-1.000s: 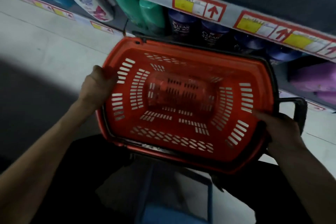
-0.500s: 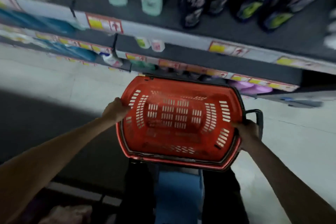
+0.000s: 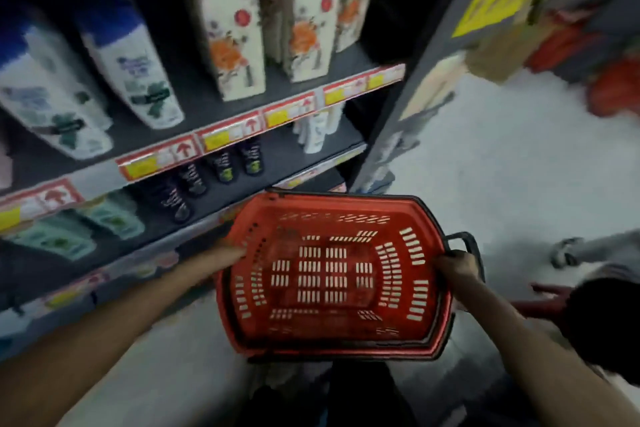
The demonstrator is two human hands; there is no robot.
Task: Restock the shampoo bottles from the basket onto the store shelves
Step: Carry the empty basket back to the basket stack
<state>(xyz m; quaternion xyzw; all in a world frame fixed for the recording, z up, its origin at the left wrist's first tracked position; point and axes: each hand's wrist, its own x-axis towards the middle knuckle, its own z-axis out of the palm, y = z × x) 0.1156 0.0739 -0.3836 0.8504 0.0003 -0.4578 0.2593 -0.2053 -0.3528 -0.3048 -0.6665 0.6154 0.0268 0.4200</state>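
Red slotted basket [image 3: 349, 229], probably plastic

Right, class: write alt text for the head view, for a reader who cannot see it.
A person's left hand and right hand hold an empty red basket by its two ends, beside store shelves lined with shampoo bottles.

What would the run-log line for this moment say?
left hand: grips basket left rim | right hand: grips right rim | basket interior: empty | shelves: shampoo bottles standing
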